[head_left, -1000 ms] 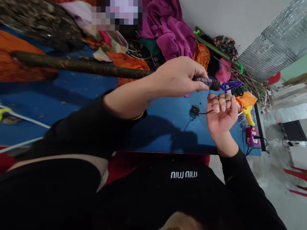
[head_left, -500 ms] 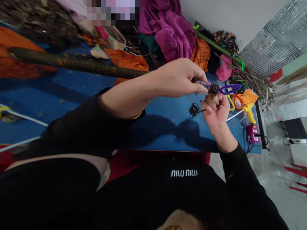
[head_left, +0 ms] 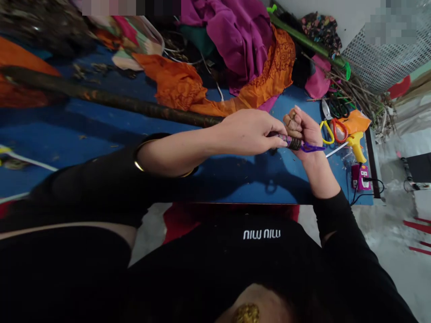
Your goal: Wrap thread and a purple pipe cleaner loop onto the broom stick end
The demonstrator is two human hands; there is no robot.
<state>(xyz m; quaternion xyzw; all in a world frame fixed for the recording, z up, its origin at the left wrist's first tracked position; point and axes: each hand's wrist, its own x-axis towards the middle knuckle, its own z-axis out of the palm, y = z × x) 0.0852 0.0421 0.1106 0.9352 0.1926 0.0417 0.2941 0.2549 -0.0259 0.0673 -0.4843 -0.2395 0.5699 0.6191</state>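
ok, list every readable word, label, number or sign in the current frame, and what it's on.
"MIU MIU": white lettering on the black top, upside down in this view.
Purple socket box: small markings, too small to read.
No other text legible.

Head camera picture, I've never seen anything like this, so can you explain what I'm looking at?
There's no machine here: the camera sits on a person's head, looking forward and down at their bare hands. The left hand holds a wrapped rod with a purple loop at its end. The right hand is curled close beside that end; whether it grips anything is hard to tell. On the blue table lie scissors, orange cloth and what looks like a yellow glue gun.
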